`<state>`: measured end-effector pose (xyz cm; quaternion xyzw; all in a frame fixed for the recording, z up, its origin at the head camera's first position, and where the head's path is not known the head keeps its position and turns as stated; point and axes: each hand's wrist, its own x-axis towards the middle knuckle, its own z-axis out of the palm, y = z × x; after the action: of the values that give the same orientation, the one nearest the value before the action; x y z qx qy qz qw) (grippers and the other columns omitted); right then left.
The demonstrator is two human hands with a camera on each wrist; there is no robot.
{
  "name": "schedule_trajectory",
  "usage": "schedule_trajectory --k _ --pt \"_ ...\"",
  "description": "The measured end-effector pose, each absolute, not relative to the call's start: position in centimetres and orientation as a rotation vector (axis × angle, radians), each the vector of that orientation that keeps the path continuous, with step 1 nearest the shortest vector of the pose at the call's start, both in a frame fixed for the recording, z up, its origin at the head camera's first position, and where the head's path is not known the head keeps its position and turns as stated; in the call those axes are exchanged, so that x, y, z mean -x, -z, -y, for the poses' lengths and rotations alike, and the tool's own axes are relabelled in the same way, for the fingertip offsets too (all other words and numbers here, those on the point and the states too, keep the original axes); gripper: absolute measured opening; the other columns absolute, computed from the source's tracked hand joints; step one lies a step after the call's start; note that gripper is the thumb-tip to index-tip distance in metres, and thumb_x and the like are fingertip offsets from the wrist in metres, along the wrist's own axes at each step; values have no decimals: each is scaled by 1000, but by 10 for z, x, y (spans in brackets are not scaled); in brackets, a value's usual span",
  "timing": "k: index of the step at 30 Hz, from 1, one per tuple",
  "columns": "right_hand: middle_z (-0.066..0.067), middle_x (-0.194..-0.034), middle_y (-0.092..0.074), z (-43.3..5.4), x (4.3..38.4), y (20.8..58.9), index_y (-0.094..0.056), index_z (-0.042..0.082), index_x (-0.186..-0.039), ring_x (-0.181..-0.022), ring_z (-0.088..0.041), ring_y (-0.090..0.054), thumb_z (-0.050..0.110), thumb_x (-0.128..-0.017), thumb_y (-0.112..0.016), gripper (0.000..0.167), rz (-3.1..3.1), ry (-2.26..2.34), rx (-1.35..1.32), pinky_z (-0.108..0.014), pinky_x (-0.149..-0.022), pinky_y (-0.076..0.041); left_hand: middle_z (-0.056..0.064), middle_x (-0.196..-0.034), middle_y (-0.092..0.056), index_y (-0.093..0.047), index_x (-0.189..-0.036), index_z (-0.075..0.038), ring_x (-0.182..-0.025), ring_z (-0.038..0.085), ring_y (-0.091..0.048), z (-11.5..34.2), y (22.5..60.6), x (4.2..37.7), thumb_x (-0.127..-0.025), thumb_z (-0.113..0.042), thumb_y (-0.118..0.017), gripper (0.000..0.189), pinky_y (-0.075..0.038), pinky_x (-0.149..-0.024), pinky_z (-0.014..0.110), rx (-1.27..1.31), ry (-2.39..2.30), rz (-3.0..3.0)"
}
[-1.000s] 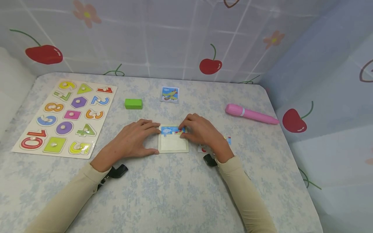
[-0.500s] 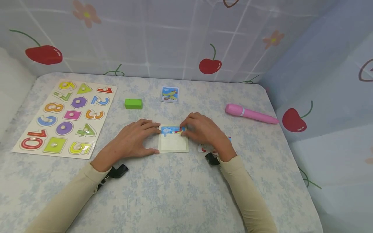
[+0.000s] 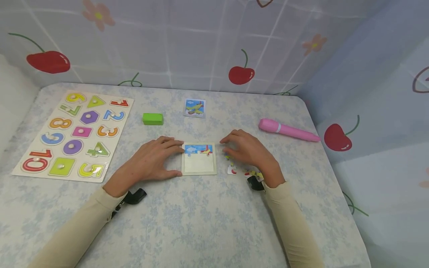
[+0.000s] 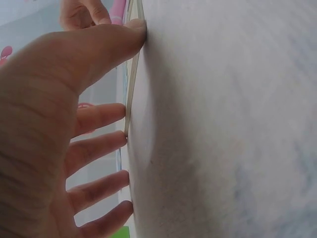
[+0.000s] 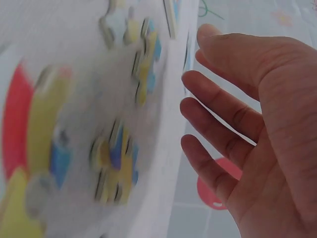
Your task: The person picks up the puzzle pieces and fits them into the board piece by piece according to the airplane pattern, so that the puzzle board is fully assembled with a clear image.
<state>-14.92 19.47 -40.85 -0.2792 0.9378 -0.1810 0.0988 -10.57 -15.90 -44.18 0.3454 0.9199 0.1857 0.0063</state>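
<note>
A small square puzzle tray (image 3: pixel 199 166) lies flat in front of me in the head view. Along its far side runs a strip of joined jigsaw pieces (image 3: pixel 193 149), blue sky with a red and yellow bit at the right end. My left hand (image 3: pixel 151 160) rests at the tray's left edge, thumb and fingertips touching its side. To the right of the tray, my right hand (image 3: pixel 249 149) hovers over loose jigsaw pieces (image 3: pixel 231 170), its fingers relaxed and nothing between them. The right wrist view shows several pieces (image 5: pixel 147 62) on the cloth, some partly hidden in the head view.
A picture card of an aeroplane (image 3: pixel 195 108) lies beyond the tray, with a green block (image 3: pixel 153 119) to its left. At the far left is a number and shape peg board (image 3: pixel 78 158). A pink pen-shaped thing (image 3: pixel 291 131) lies at the right.
My right hand has let go of the red and yellow piece at the strip's right end and moved right, off the tray. The left hand stays at the tray's edge.
</note>
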Motion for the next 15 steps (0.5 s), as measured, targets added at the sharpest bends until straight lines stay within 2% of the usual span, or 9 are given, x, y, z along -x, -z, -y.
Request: schedule_trajectory --k 8,15 --pt "-2 -129 -72 -210 147 412 -77 15 -132 -123 -23 -63 19 -99 -80 33 -2730 547 789 -45 -106 -52 4 -157 -58 -72 -140 -16 -145 33 -50 159 442 105 -83 -59 -89 73 -53 -103 59 -1066 -573 -2876" --pt "0 -127 -72 -220 146 412 -77 13 -132 -121 -22 -62 17 -95 -85 38 -2650 600 800 -44 -105 -52 4 -157 -59 -72 -139 -17 -143 33 -51 158 443 106 -83 -59 -89 73 -54 -102 57 -1071 -575 -2888"
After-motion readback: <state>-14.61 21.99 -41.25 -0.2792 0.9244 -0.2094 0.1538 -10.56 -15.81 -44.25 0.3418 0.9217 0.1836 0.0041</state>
